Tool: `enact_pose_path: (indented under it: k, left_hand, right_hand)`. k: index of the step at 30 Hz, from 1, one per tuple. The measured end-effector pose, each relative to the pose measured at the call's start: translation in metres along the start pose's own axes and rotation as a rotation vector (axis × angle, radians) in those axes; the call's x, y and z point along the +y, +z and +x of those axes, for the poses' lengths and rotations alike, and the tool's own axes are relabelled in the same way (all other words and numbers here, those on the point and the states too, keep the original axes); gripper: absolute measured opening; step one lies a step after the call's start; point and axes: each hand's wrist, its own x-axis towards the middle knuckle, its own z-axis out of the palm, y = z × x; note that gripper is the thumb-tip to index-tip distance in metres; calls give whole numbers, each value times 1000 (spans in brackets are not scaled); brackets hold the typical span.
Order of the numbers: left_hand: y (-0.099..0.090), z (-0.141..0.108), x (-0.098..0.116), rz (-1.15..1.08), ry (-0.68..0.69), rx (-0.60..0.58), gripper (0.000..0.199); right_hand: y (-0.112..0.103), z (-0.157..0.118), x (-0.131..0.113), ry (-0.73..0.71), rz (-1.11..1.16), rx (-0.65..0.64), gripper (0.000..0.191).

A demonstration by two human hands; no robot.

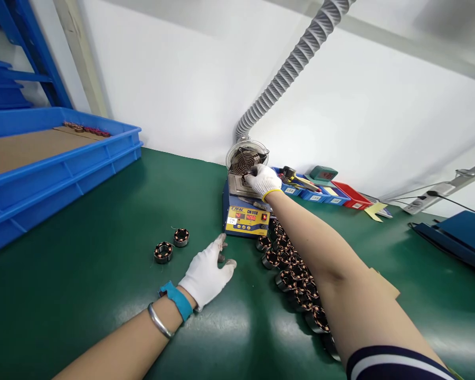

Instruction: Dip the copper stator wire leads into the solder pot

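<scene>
My right hand (263,181), in a white glove with a yellow cuff, reaches over the metal top of a blue-and-yellow solder pot (247,220) with lit red digits. Its fingers are closed, and what they hold is mostly hidden by the glove. My left hand (210,272), also gloved, hovers low over the table in front of the pot, fingers apart with nothing in them. To its left lie two motor stators with copper windings, a nearer stator (163,253) and a farther stator (181,237). Rows of similar stators (288,281) stand beneath my right forearm.
A round fan (245,160) sits behind the pot, below a grey ribbed duct (288,68). At left is a large blue crate (75,184). Small blue bins (314,196), a red bin (350,195) and a power strip (429,198) line the back right of the green table (103,274).
</scene>
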Motion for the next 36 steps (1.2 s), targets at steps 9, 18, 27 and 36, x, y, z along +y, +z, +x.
enact_pose_path:
  k: [9, 18, 27, 36]
  left_hand:
    - [-1, 0, 1, -4, -8, -2, 64]
    - [1, 1, -1, 0, 9, 3, 64]
    - [0, 1, -2, 30, 36, -3, 65]
    - [-9, 4, 5, 428, 244, 271, 43]
  right_hand:
    - [6, 1, 2, -40, -45, 9, 38]
    - [1, 3, -3, -15, 2, 26, 36]
    - [-16, -10, -7, 14, 78, 30, 42]
    - [-47, -115, 11, -195, 49, -471, 24]
